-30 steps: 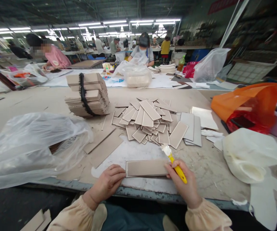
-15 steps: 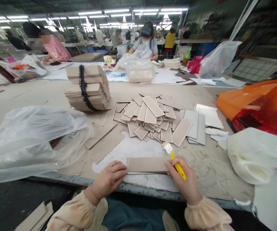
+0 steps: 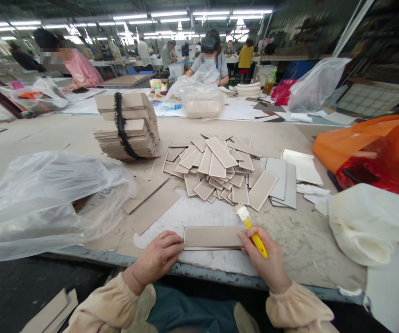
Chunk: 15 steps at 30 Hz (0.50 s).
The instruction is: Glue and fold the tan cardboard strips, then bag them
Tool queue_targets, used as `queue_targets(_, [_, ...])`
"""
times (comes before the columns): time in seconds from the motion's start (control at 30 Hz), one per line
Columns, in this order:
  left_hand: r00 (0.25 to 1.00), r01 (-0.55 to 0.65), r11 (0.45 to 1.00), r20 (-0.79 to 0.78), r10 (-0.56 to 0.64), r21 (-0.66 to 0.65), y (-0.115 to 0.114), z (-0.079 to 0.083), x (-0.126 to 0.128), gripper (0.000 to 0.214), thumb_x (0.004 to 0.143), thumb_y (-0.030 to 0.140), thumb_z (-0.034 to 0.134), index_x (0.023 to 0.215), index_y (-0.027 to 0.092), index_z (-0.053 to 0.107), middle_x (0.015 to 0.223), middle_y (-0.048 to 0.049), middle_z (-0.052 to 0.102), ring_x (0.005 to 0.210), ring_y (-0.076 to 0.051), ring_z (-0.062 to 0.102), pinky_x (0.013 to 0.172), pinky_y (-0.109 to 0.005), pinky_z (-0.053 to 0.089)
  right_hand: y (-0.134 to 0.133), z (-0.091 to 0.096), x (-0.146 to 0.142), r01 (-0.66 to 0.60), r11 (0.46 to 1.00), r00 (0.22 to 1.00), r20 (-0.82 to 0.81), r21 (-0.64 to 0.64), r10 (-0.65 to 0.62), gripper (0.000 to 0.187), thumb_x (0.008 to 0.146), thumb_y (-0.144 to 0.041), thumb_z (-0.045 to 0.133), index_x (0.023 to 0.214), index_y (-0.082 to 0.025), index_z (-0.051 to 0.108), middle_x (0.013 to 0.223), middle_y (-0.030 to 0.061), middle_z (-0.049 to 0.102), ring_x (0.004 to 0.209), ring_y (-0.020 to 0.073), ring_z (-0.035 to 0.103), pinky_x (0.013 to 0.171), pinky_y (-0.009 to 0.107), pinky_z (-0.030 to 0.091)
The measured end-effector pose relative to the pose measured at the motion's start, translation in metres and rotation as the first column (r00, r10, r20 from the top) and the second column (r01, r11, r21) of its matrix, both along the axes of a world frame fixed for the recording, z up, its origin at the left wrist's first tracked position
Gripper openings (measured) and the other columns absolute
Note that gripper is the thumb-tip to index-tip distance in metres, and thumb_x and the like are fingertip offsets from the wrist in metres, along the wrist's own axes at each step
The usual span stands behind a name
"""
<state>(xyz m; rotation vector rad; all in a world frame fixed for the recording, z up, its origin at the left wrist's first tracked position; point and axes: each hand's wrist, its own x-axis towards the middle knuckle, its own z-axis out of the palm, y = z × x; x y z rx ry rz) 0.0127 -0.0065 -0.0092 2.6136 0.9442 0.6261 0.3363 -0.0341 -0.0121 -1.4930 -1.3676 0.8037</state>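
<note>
A long beige cardboard strip with a pale border lies flat near the table's front edge. My left hand presses its fingertips on the strip's left end. My right hand touches the strip's right end and also grips a yellow-handled brush, whose white bristles point away from me. Just beyond the strip lies a heap of several similar glued cardboard pieces.
A tied bundle of cardboard strips stands at the left rear. A big clear plastic bag lies at left, an orange bag and white cloth at right. Other people work at tables behind.
Both hands and the strip stay nearly where they were; the view has tilted slightly. The left fingers have slid a little onto the strip's end.
</note>
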Motion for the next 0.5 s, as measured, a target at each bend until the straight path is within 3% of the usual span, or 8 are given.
queue_targets(0.5, [1.000, -0.006, 0.999, -0.014, 0.006, 0.035, -0.0007, 0.0011, 0.0001, 0.023, 0.089, 0.008, 0.052, 0.106, 0.019, 0.063, 0.111, -0.0082, 0.063, 0.106, -0.020, 0.053, 0.092, -0.037, 0.050, 0.0000, -0.0015, 0.0013, -0.004, 1.000, 1.000, 0.011, -0.003, 0.004, 0.023, 0.091, -0.042, 0.062, 0.087, -0.024, 0.049, 0.079, -0.0014, 0.063, 0.057, 0.0157, 0.065, 0.053, 0.025, 0.051])
